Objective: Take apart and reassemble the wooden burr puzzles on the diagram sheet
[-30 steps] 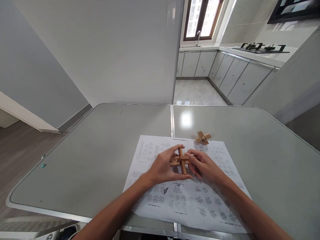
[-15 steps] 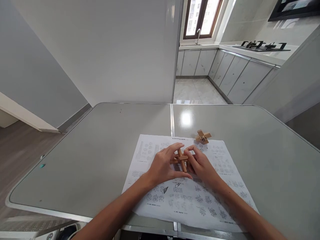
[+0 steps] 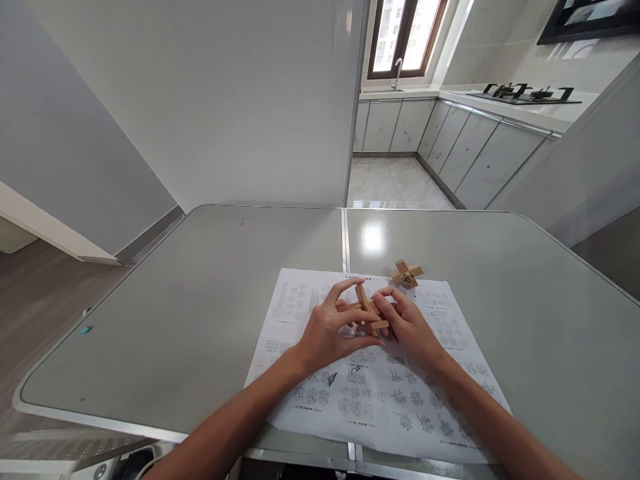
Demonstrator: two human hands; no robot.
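Between my two hands is a wooden interlocking puzzle (image 3: 363,300) made of crossed sticks, held just over a printed sheet. My left hand (image 3: 327,327) grips it from the left, index finger at the top of the upright stick and thumb below. From the right, my right hand (image 3: 403,317) pinches the puzzle with thumb and index finger; its other fingers are curled and partly hidden. A second wooden puzzle (image 3: 407,274), marked with a dark letter, rests at the sheet's far edge. The white instruction sheet (image 3: 360,427) shows rows of small line drawings.
The grey table (image 3: 150,320) has a metal seam down its middle and a metal rim. A small teal bit (image 3: 86,329) lies near its left edge. Beyond stand a white partition (image 3: 260,100) and a kitchen counter with a gas stove (image 3: 525,93).
The puzzle has turned in my hands: a short stick now juts out at its lower right. My left fingers have shifted around it. The second puzzle and the sheet stay put.
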